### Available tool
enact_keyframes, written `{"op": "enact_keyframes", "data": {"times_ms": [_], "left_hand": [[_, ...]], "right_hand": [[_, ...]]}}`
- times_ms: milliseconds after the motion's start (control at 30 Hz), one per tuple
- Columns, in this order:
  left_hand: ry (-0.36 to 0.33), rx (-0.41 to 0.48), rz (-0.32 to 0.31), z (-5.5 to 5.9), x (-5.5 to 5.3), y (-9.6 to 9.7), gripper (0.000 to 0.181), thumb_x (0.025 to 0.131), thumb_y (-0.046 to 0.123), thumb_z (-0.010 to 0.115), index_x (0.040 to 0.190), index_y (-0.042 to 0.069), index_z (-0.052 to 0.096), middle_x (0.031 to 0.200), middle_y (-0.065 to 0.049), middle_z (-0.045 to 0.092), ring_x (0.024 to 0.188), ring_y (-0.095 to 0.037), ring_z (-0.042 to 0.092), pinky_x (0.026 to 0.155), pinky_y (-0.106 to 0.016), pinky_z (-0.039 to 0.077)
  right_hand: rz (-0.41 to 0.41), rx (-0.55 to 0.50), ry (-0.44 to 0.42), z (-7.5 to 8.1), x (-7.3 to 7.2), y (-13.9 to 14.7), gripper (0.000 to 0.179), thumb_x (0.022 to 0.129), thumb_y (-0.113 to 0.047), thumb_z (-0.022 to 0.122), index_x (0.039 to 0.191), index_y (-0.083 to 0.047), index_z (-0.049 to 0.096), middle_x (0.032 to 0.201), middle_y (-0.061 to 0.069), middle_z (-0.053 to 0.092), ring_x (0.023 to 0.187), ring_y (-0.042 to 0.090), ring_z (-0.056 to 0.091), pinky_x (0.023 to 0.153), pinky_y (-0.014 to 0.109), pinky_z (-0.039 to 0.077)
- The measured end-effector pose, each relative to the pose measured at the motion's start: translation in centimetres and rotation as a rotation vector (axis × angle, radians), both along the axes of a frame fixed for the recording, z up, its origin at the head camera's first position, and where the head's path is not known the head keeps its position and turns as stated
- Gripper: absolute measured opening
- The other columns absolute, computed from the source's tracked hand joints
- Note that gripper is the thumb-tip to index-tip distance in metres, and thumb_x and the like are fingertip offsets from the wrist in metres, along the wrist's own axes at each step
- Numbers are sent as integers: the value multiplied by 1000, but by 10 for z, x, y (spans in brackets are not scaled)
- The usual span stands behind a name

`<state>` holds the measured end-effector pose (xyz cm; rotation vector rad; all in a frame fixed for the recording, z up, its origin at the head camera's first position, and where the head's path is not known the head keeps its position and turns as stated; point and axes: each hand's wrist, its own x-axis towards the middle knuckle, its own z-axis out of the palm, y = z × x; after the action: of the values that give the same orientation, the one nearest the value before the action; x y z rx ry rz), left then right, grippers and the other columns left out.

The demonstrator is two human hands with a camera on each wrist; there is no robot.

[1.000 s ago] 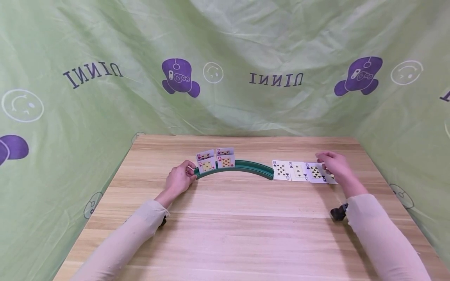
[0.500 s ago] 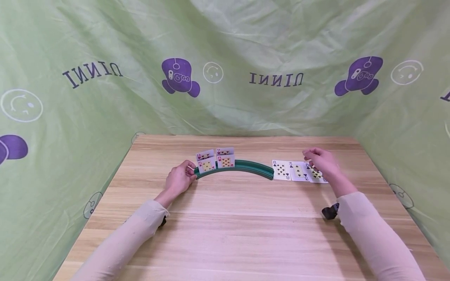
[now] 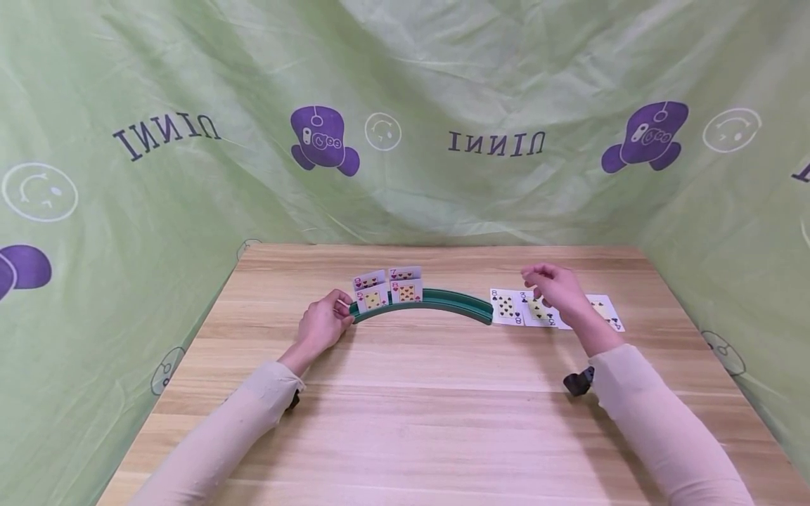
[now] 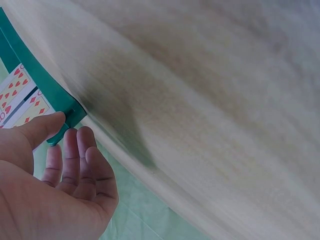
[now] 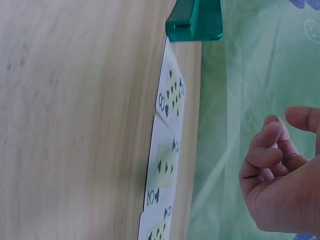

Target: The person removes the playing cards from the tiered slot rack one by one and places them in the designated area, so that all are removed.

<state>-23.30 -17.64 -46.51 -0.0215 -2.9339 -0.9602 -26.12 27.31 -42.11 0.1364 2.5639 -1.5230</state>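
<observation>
My left hand [image 3: 321, 325] pinches the left end of a curved green playing-card holder [image 3: 457, 302]; the thumb lies against that end in the left wrist view [image 4: 47, 127]. Cards stand in two rows in the holder: a five of diamonds [image 3: 372, 300] and an eight [image 3: 406, 292] in front, a nine and a seven behind. My right hand [image 3: 560, 294] hovers with loosely bent fingers over a row of cards lying face up, holding nothing. An eight of spades [image 3: 505, 307] and a three of clubs [image 3: 535, 309] show there. The hand and wrist mostly hide the third card.
A four [image 3: 604, 310] ends the flat row on the right. The wooden table [image 3: 405, 407] meets a green cloth backdrop [image 3: 405, 197] at the back and sides. Beneath the right sleeve sits a black wrist camera [image 3: 579, 381].
My right hand has moved left along the card row, from the four to above the three of clubs, uncovering the four. The left hand and the holder have stayed put.
</observation>
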Motion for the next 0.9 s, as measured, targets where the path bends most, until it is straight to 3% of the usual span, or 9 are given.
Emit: {"op": "enact_keyframes", "data": {"times_ms": [300,900], "left_hand": [[3,4,-3,-1,1,0,29,83,14,79,108,17,64,97,-1,75,85,-16,71,75,-37,48],[2,-5,6,0,0,1,29,84,15,79,108,18,63,98,1,75,87,-16,72,75,-37,48]], "right_hand": [[21,-5,-11,5,2,-18,38,103,-27,49,134,-4,54,127,21,57,84,16,57,67,28,48],[69,-81,9,5,-2,-47,35,103,-26,52,130,-3,57,116,16,60,76,12,56,60,24,42]]}}
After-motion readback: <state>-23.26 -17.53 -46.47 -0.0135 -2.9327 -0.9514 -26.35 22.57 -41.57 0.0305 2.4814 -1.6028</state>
